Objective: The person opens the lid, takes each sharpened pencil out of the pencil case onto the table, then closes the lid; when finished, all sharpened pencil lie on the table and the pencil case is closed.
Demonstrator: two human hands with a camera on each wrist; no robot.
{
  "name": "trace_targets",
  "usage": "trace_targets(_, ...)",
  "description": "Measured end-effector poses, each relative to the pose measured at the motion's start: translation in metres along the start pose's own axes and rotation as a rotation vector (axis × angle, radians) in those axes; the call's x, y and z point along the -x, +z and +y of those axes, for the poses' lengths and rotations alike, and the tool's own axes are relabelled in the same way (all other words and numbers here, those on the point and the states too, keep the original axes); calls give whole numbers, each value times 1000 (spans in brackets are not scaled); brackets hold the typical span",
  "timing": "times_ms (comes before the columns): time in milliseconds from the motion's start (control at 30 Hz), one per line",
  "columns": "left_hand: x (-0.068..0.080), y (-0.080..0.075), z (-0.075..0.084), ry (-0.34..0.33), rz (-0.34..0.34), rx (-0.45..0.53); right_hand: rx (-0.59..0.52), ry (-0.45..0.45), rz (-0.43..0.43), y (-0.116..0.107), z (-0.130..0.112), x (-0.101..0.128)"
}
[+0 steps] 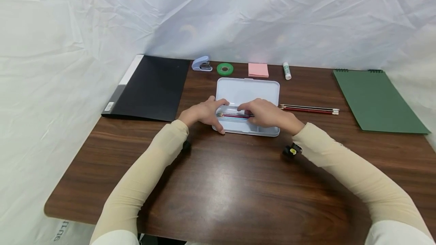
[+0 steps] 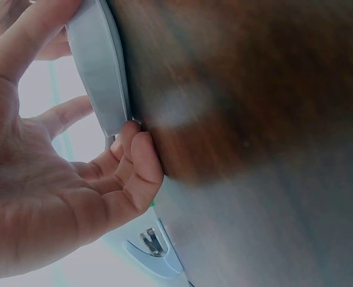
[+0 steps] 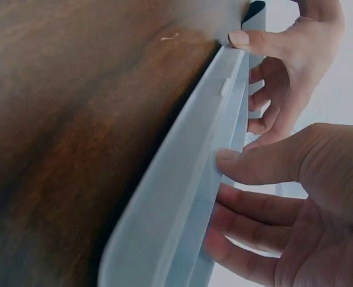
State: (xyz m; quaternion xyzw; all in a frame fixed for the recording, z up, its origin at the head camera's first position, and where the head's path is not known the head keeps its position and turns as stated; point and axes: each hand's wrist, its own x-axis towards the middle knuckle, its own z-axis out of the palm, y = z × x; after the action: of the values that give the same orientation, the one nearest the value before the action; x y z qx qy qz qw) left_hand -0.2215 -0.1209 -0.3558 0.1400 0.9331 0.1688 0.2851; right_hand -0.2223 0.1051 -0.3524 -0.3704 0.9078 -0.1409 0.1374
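An open, pale pencil case (image 1: 252,90) lies on the table with its lid tipped back. Several pencils (image 1: 233,115) lie lengthwise in its tray. At the case's left end, my left hand (image 1: 207,112) grips with the thumb on the near edge and the other fingers around the end and back. My right hand (image 1: 263,112) reaches down into the tray, thumb and curled fingers at the right ends of the pencils, which its fingers partly hide. In the right wrist view, its thumb is just inside the near wall (image 3: 182,149) of the case.
More pencils (image 1: 310,109) lie right of the case. Behind it are a stapler (image 1: 201,64), green tape (image 1: 225,69), pink sticky notes (image 1: 258,70) and a glue stick (image 1: 287,71). A black folder (image 1: 153,86) lies left, a green spiral pad (image 1: 379,99) right.
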Motion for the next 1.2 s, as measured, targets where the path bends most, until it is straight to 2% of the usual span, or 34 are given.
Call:
trace_targets(300,0,0,-1,10,9,0,-19,-72,-107,-8,6,-10)
trace_targets(533,1,0,-1,8,4,4,-102,-159,-174,-14,15,-16)
trace_targets(733,0,0,0,6,-1,7,-169,-191,-193,-15,24,-19)
trace_targets(1000,0,0,-1,7,1,13,-164,-183,-178,-18,24,-19)
trace_targets(1200,0,-1,0,9,1,14,-128,-146,-159,-25,23,-13)
